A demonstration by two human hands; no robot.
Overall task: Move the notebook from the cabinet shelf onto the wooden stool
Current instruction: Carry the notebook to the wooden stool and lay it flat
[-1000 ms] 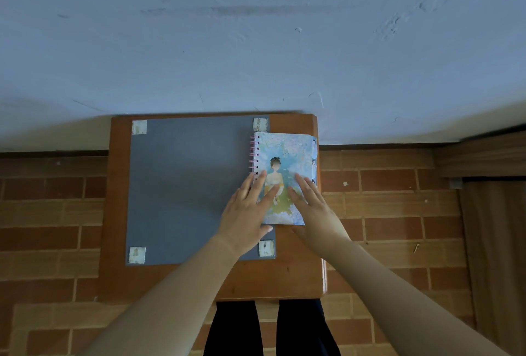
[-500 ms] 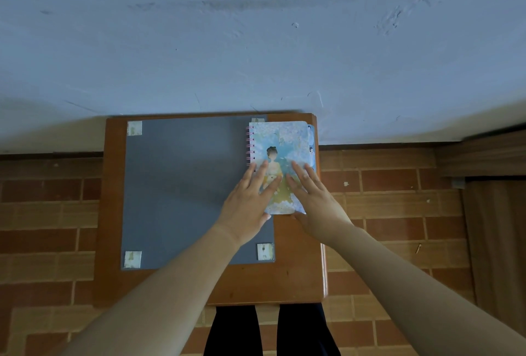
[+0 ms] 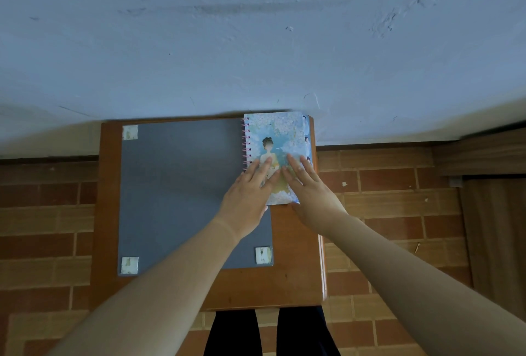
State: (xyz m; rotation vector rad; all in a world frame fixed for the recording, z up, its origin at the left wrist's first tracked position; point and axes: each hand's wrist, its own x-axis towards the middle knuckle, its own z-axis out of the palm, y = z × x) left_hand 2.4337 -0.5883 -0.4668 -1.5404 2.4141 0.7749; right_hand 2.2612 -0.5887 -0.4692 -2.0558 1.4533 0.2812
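Observation:
The spiral notebook [image 3: 280, 133], with pink rings and a blue floral cover showing a drawn figure, lies flat on the far right part of the wooden stool [image 3: 296, 278], its far edge near the wall. My left hand [image 3: 247, 196] rests flat with its fingers spread on the notebook's near left part. My right hand [image 3: 310, 193] lies flat on its near right part. Neither hand curls around the notebook. The hands hide the cover's lower middle.
A grey mat [image 3: 176, 190] with taped corners covers most of the stool top; the notebook overlaps its right edge. A pale blue wall [image 3: 256, 42] rises just behind the stool. Brick-patterned floor [image 3: 384, 199] surrounds it. Brown wooden furniture [image 3: 489, 213] stands at the right.
Both hands have slid the notebook away from me along the stool, toward the wall. It now sits at the far right corner.

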